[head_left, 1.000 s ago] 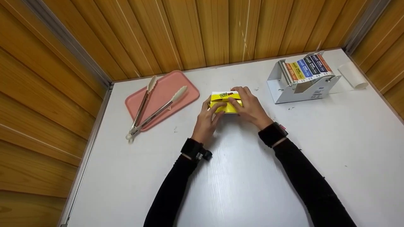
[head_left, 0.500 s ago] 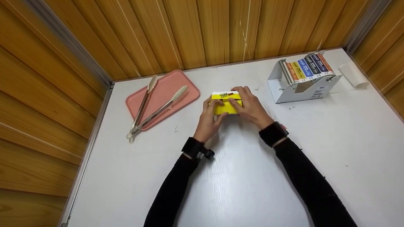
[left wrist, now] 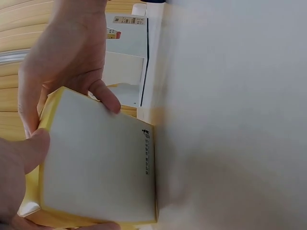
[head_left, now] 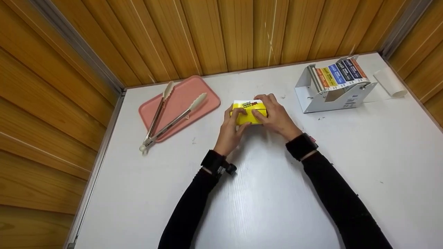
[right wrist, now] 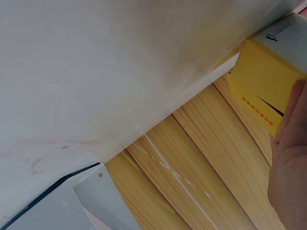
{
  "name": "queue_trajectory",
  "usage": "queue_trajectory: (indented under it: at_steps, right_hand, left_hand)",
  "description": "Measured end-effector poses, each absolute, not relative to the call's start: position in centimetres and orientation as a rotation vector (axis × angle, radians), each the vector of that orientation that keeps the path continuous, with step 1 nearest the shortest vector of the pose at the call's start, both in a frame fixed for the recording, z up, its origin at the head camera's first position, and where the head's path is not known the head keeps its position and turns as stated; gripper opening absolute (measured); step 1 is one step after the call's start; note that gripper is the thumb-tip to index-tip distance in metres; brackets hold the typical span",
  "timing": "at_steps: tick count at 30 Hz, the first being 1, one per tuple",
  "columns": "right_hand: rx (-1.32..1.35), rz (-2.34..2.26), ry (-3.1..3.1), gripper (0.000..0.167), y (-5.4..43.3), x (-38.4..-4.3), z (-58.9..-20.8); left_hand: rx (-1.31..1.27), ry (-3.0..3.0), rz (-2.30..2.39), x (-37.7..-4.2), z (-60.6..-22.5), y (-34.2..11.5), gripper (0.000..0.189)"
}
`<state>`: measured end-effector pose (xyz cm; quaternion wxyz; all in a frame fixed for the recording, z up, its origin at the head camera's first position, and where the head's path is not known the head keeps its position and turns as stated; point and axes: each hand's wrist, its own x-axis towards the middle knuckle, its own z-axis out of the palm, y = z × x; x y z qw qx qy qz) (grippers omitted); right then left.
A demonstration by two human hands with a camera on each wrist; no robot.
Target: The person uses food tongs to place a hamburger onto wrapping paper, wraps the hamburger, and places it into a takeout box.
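A yellow and white cardboard food box (head_left: 250,120), with dark and red print on its lid, stands on the white table between both hands. My left hand (head_left: 228,135) grips its left end, fingers bent over the top edge and thumb on the near side. Around the right end curls my right hand (head_left: 278,119), its thumb pressing on the top and its fingers behind. In the left wrist view the plain white side of the box (left wrist: 100,153) faces the camera. A narrow slit shows in the yellow side of the box (right wrist: 264,79) in the right wrist view.
Tongs (head_left: 169,124) lie spread across a pink tray (head_left: 185,88) at the left. A white metal holder (head_left: 332,103) with several colourful label rolls stands at the back right, a curled paper strip (head_left: 391,83) beside it. Wood-panelled walls (head_left: 235,34) enclose the table.
The dark gap under the lid's front edge has narrowed, and the lid sits lower. My left fingers have shifted from the front toward the left corner. My right hand has hardly moved.
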<state>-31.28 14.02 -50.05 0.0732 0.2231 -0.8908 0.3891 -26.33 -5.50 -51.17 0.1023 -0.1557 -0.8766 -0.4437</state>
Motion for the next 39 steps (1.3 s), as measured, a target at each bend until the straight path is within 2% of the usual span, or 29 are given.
queue_trajectory:
  at_steps: [10,23,33,39]
  right_hand:
    - [0.64,1.192,-2.72,0.05,14.3,-31.3,-49.9]
    - [0.615,1.341,-2.717,0.053,14.8,-31.7,-49.5]
    - [0.622,1.328,-2.74,0.055,15.0,-31.9,-49.4]
    - [0.576,1.32,-2.754,0.054,14.8,-31.8,-49.3]
  left_hand:
    - [-0.432,-2.563,-1.312,-26.5,-51.4,-5.4,0.057]
    - [-0.528,-2.565,-1.192,-26.7,-52.0,-5.7,0.036]
    - [-0.496,-2.547,-1.181,-27.0,-52.2,-5.6,0.056]
    - [-0.392,-2.344,-1.661,-27.3,-52.4,-5.5,0.057]
